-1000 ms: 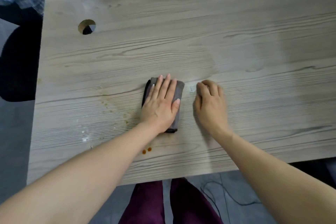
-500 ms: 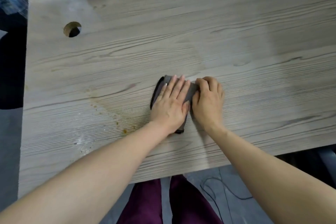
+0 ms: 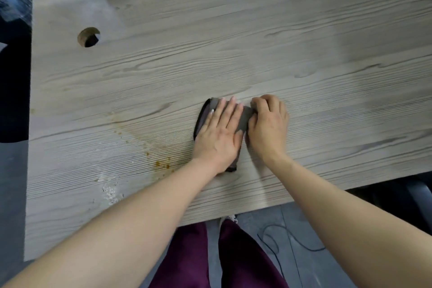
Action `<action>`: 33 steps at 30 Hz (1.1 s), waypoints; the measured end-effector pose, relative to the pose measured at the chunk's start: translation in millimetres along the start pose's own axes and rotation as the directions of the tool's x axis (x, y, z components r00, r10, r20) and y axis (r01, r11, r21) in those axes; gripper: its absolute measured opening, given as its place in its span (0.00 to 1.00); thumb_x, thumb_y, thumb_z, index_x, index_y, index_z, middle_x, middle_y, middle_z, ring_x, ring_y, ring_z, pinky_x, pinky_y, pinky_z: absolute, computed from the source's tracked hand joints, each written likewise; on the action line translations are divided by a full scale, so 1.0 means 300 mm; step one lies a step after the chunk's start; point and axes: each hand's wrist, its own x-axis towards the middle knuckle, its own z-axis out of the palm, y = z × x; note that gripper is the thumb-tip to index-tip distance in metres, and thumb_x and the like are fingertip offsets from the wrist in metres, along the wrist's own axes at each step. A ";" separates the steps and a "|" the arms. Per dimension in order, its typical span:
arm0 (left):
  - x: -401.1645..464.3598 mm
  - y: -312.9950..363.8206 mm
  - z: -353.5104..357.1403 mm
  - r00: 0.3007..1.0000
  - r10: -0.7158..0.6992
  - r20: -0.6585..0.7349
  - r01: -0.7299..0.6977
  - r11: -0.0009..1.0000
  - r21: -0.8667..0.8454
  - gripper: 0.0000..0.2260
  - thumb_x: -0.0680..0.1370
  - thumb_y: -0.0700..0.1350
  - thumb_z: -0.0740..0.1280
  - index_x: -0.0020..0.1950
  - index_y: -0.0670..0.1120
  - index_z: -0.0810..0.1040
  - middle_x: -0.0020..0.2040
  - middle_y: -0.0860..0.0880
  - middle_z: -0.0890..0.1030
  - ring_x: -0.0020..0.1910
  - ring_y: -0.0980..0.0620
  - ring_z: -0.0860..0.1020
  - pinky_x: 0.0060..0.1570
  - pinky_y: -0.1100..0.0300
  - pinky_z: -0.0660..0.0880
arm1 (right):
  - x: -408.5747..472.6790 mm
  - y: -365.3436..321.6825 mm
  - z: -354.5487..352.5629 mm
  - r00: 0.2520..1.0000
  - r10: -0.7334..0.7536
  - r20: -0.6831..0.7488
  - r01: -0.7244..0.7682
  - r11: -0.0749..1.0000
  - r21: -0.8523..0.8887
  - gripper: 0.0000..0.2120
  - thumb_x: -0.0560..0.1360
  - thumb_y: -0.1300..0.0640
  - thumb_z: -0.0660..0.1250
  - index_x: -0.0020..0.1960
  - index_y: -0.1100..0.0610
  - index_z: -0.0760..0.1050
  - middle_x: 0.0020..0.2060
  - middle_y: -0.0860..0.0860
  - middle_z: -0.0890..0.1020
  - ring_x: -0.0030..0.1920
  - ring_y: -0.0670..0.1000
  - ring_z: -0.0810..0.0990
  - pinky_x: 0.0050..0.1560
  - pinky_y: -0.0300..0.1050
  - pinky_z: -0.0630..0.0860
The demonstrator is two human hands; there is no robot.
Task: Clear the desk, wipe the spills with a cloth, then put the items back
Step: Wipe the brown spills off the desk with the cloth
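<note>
L hand (image 3: 218, 138) flat on cloth (image 3: 245, 117); R hand (image 3: 268, 126) pinching edge

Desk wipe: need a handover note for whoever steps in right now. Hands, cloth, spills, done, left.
Left hand: flat, fingers straight, pressing the grey cloth onto the desk.
Right hand: fingers curled at the cloth's right edge; whether it pinches the cloth is hard to tell.
Cloth: folded, mid-desk, near the front edge.
Done: desk cleared of items.
Left: brown spill and white specks sit left of the cloth, unwiped. Wipe those, then bring the items back; none are in view.
</note>
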 end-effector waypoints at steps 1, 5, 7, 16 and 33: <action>-0.001 -0.031 -0.008 0.999 0.047 0.016 -0.047 0.999 0.011 0.26 0.82 0.52 0.48 0.78 0.50 0.44 0.78 0.53 0.43 0.77 0.53 0.41 0.73 0.59 0.38 | -0.004 -0.003 -0.003 1.000 -0.014 -0.007 0.014 1.000 -0.009 0.13 0.69 0.62 0.62 0.53 0.59 0.76 0.53 0.57 0.76 0.53 0.61 0.73 0.51 0.52 0.67; 0.015 -0.217 -0.048 0.999 -0.033 -0.039 0.036 0.997 0.071 0.29 0.77 0.57 0.43 0.78 0.49 0.48 0.78 0.51 0.48 0.77 0.51 0.46 0.72 0.60 0.39 | -0.040 -0.016 -0.001 0.997 -0.083 0.002 0.083 0.996 -0.018 0.12 0.71 0.64 0.63 0.54 0.61 0.76 0.53 0.58 0.76 0.51 0.60 0.73 0.49 0.53 0.68; 0.018 -0.270 -0.049 0.983 -0.177 -0.037 0.179 0.982 0.059 0.28 0.80 0.55 0.47 0.78 0.47 0.47 0.78 0.50 0.47 0.77 0.51 0.44 0.73 0.57 0.40 | -0.061 -0.029 0.009 0.993 -0.113 0.022 0.113 0.993 -0.017 0.12 0.71 0.64 0.63 0.54 0.61 0.76 0.53 0.58 0.76 0.50 0.60 0.73 0.48 0.53 0.70; -0.118 -0.051 0.019 0.995 -0.097 -0.012 0.097 0.995 0.012 0.27 0.82 0.52 0.47 0.78 0.48 0.40 0.78 0.51 0.39 0.76 0.52 0.38 0.75 0.56 0.39 | -0.140 -0.058 0.025 0.992 -0.123 0.039 0.125 0.991 -0.053 0.14 0.73 0.58 0.58 0.56 0.59 0.76 0.55 0.56 0.77 0.54 0.58 0.75 0.51 0.50 0.70; -0.246 -0.111 0.018 1.000 -0.005 -0.031 0.006 1.000 0.004 0.27 0.81 0.50 0.51 0.78 0.50 0.43 0.78 0.53 0.42 0.77 0.54 0.40 0.74 0.58 0.39 | -0.314 -0.102 0.015 0.996 -0.079 0.043 0.085 0.986 -0.145 0.17 0.74 0.57 0.56 0.60 0.60 0.74 0.56 0.57 0.76 0.53 0.60 0.75 0.50 0.53 0.72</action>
